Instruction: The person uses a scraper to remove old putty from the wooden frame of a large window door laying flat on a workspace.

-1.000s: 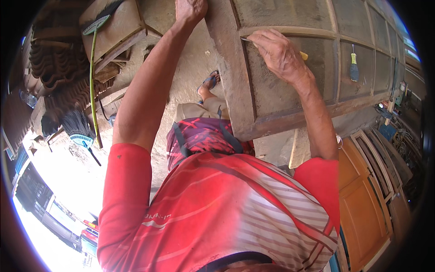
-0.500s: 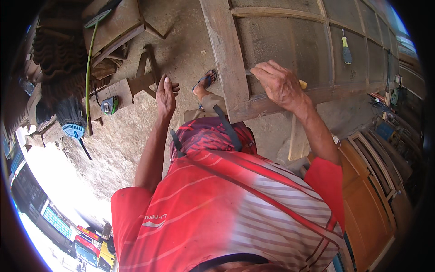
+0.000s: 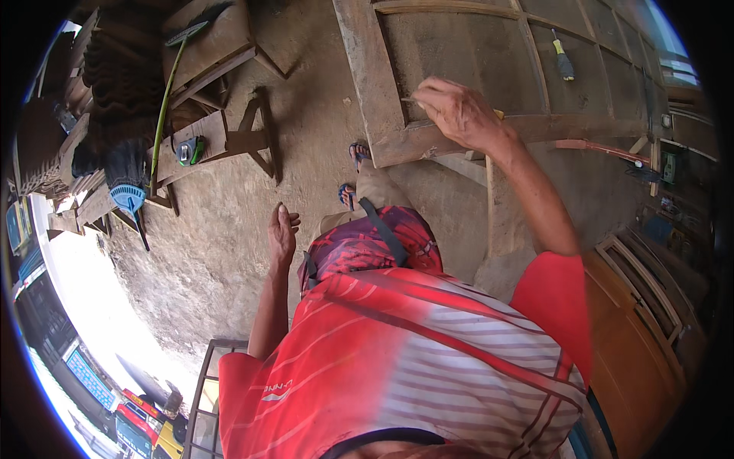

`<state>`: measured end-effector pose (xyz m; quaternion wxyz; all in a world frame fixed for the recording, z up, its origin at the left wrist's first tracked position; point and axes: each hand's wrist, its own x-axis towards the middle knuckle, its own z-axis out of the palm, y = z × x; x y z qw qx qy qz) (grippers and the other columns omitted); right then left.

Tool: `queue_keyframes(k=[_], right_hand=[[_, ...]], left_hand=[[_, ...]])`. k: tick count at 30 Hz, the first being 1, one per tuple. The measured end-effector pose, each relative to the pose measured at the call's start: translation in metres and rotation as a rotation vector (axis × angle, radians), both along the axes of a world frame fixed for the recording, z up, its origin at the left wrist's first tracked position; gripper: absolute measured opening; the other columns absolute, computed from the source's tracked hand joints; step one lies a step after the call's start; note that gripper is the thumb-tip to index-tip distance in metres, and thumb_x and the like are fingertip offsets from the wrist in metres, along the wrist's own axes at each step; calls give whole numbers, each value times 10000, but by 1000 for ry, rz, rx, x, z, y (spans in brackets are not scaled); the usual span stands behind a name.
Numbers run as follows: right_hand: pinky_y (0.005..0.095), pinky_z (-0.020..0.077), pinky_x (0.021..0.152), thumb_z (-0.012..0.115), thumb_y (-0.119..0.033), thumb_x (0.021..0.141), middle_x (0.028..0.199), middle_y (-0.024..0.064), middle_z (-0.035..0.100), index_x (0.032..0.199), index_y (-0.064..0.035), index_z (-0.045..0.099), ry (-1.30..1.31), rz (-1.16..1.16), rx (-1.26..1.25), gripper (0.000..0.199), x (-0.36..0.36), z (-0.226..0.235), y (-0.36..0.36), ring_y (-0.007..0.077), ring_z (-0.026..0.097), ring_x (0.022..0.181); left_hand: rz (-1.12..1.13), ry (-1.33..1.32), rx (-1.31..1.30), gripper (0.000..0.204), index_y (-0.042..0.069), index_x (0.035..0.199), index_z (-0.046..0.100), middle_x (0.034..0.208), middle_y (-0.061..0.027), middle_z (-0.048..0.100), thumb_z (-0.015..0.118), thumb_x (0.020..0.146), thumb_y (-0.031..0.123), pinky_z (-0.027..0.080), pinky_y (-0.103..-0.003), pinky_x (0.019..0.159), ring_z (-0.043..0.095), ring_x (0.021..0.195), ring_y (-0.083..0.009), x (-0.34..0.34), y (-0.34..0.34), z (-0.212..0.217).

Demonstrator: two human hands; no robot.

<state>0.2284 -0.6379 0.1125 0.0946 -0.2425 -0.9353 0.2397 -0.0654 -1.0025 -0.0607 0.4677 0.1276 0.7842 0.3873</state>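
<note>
Head view: our right hand (image 3: 460,115) is over the near left corner of a panelled wooden frame (image 3: 365,73), its fingers wrapped narrowly around a slim tool (image 3: 499,115), yellow end behind, tip pointing left. We cannot tell whether that tip touches wood. Our left hand (image 3: 283,232) hangs above the floor (image 3: 229,237), fingers loosely parted. A yellow-and-dark implement (image 3: 563,61) lies on the frame; a tape measure (image 3: 189,151) sits on a desk (image 3: 212,131) to our left.
</note>
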Motion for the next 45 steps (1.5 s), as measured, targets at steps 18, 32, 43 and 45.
queue_keyframes(k=[18, 32, 43, 45], right_hand=[[417, 545, 867, 598, -158, 1013, 1119, 144, 697, 1160, -8, 692, 190, -197, 90, 230, -69, -53, 128, 361, 678, 1017], [442, 537, 841, 617, -132, 995, 1023, 146, 681, 1098, -14, 689, 171, -27, 157, 173, -58, -55, 137, 364, 660, 974], [419, 575, 824, 611, -149, 976, 976, 84, 646, 956, -66, 648, 50, 108, 197, 93, -15, -32, 52, 297, 655, 1015], [418, 575, 827, 592, -137, 976, 971, 86, 644, 948, -65, 647, 14, 129, 191, 95, -7, -25, 37, 301, 654, 1007]], left_hand=[[64, -51, -162, 664, -21, 1452, 507, 1100, -157, 711, 491, 1075, 526, 552, -339, 813, 679, 960, -200, 52, -20, 19], [68, -29, -257, 706, -54, 1413, 520, 1188, -251, 697, 448, 1068, 558, 590, -419, 879, 707, 1088, -315, 66, -47, 20], [138, -59, -191, 676, -30, 1433, 510, 1145, -199, 707, 488, 1070, 539, 563, -367, 826, 701, 999, -243, 83, -86, 2], [147, -50, -180, 676, -30, 1438, 507, 1144, -199, 708, 491, 1069, 536, 564, -368, 828, 702, 997, -244, 94, -100, 2]])
